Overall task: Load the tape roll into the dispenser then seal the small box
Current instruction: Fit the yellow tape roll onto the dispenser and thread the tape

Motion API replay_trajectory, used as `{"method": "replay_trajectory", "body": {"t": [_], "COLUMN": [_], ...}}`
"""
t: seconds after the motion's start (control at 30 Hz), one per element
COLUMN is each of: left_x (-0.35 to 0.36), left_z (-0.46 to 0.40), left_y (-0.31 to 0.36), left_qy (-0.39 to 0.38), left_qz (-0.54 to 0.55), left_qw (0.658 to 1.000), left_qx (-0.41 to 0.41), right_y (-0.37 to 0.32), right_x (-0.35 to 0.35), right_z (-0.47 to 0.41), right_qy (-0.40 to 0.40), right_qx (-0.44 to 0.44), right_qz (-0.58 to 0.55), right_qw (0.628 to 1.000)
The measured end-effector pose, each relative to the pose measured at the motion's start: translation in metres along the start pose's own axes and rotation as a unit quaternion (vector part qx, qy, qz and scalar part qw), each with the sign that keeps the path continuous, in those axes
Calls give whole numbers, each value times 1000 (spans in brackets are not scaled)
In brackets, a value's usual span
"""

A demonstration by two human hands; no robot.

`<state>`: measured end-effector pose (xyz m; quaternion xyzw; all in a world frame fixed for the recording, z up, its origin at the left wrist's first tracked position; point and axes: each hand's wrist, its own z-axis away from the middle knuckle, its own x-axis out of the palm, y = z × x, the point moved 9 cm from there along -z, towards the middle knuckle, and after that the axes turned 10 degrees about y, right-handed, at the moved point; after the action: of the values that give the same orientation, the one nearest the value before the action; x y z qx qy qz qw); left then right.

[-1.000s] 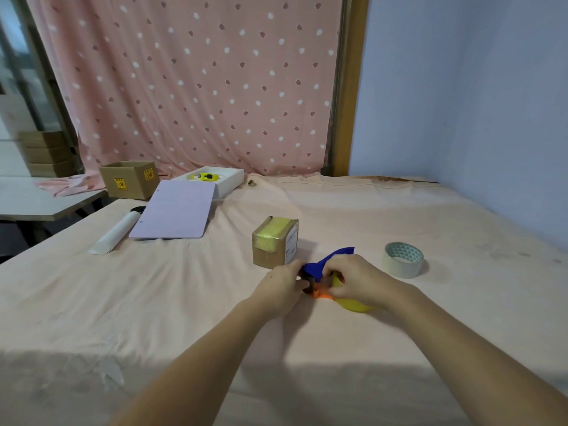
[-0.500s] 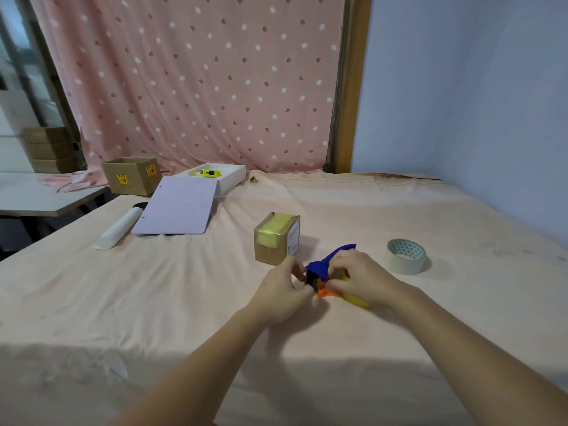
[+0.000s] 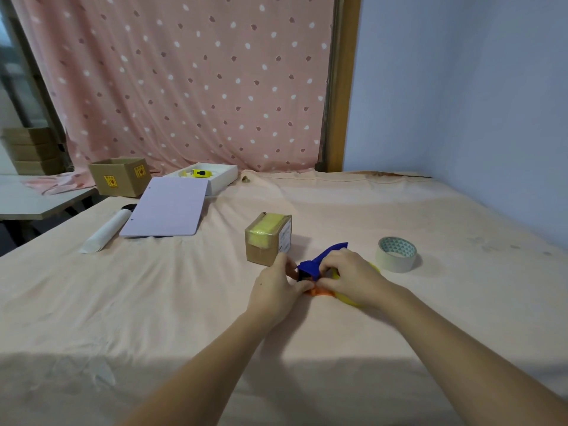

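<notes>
A blue tape dispenser (image 3: 319,261) with orange and yellow parts lies on the cloth-covered table, mostly hidden under my hands. My right hand (image 3: 350,276) grips its body from the right. My left hand (image 3: 276,287) pinches its front end with the fingertips. Just behind them stands the small brown box (image 3: 268,239), its top covered in yellow tape. A pale tape roll (image 3: 397,254) lies flat to the right of the dispenser, apart from both hands.
At the back left lie a lilac board (image 3: 167,207), a white paper roll (image 3: 104,231), an open white tray (image 3: 215,179) with a yellow item, and an open cardboard box (image 3: 121,176). A blue wall (image 3: 461,103) bounds the right side.
My left hand's fingers have shifted slightly up onto the dispenser's front end. Both hands stay on the dispenser in the same place. The view has tilted a little.
</notes>
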<state>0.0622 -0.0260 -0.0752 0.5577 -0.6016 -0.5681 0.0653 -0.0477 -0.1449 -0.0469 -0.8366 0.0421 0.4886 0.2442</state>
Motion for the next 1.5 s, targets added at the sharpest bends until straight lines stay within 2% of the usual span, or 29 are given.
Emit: {"method": "replay_trajectory", "body": {"t": [0.23, 0.5, 0.63, 0.77, 0.87, 0.93, 1.13, 1.27, 1.33, 1.43, 1.5], "left_x": [-4, -4, 0, 0, 1, 0, -2, 1, -1, -4, -6], "left_z": [-8, -7, -10, -16, -18, -19, -16, -17, -19, -22, -24], "left_y": [-8, -7, -4, -4, -7, -10, -14, -13, -14, -17, -20], "left_qy": [3, -6, -46, -79, -94, -109, -153, -189, -183, -158, -146], "left_qz": [56, 64, 78, 75, 98, 122, 235, 260, 243, 141, 82], "left_qw": [997, 997, 996, 994, 991, 987, 959, 946, 952, 977, 986], "left_qx": [-56, -36, -20, 6, 8, 1, -26, -26, -28, 0, 9], "right_y": [4, 7, 3, 23, 38, 43, 52, 52, 58, 63, 73], "right_x": [0, -1, -12, -14, -11, -14, -27, -25, -23, -23, -26], "right_z": [1, 0, 3, 7, 11, 14, 21, 30, 35, 35, 33], "right_qy": [-29, -7, 23, -69, -118, -124, -120, -113, -113, -130, -97], "right_qx": [7, 2, 3, 111, 146, 152, 120, 138, 153, 152, 173], "right_qz": [-4, -10, 57, 76, 27, -2, 35, -27, -74, -150, -211], "right_qw": [1000, 1000, 998, 988, 982, 981, 985, 984, 979, 968, 957]}}
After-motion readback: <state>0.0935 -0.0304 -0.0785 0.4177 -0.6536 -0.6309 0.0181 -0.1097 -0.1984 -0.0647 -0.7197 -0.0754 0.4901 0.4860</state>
